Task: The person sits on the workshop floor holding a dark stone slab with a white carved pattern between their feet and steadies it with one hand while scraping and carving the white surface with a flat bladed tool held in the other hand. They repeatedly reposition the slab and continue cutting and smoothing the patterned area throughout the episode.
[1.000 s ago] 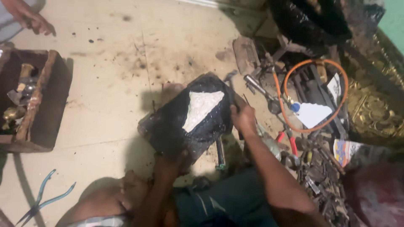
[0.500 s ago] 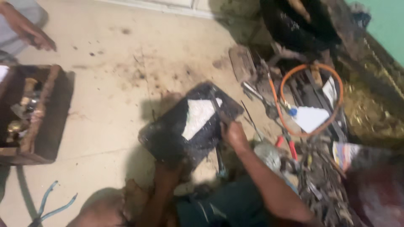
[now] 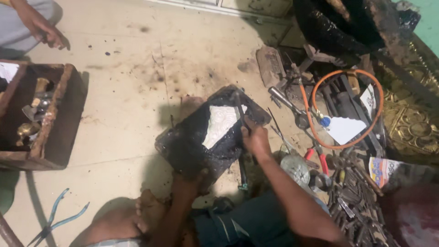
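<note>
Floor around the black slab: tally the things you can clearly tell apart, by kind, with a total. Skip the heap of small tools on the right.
Black slab with white sheet: 1
Wooden box: 1
Blue-handled pliers: 1
Red-handled pliers: 1
Orange hose: 1
Hands: 3, left hand, right hand, another person's hand
Total: 8

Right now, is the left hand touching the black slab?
Touching. The head view shows the left hand gripping the near edge of the black slab, fingers overlapping its rim with no gap.
</note>
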